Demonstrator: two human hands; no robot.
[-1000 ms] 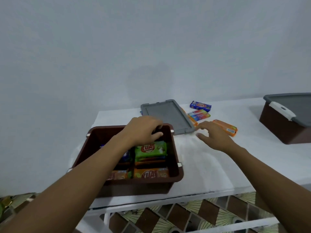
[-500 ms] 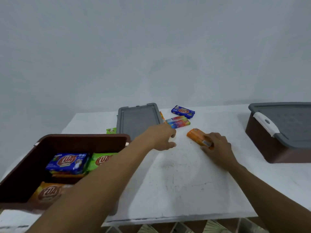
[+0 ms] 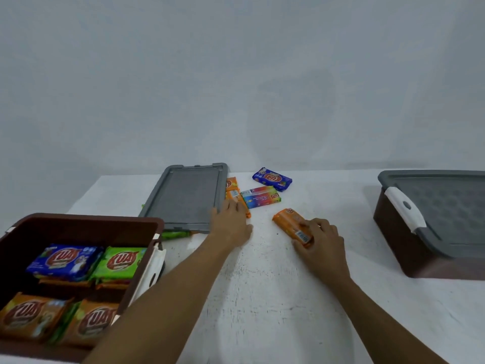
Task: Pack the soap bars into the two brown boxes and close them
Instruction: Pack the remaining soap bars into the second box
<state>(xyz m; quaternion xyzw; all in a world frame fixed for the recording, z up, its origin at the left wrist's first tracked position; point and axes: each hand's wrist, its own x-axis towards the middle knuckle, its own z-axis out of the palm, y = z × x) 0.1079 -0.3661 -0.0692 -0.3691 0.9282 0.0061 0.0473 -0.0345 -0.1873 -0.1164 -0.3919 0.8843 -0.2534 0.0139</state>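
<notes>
An open brown box (image 3: pixel 86 224) at the near left holds several wrapped soap bars (image 3: pixel 118 262). Its grey lid (image 3: pixel 187 197) lies flat behind it, on top of a green bar (image 3: pixel 175 234). My left hand (image 3: pixel 231 223) rests at the lid's right edge, fingers on an orange bar (image 3: pixel 237 199). My right hand (image 3: pixel 321 244) grips another orange bar (image 3: pixel 292 227) lying on the table. A rainbow bar (image 3: pixel 260 197), a blue bar (image 3: pixel 272 179) and one more orange bar (image 3: pixel 232 183) lie behind. A second brown box (image 3: pixel 393 229) with its grey lid (image 3: pixel 443 206) on stands at the right.
The white table (image 3: pixel 262 298) ends at a pale wall behind. The open box has a white latch (image 3: pixel 151 269) hanging on its right side. The shut box has a white latch (image 3: pixel 402 208) on its left end.
My left hand left the open box and reached to the loose bars by the lid. My right hand closed on the orange bar. The view shifted right.
</notes>
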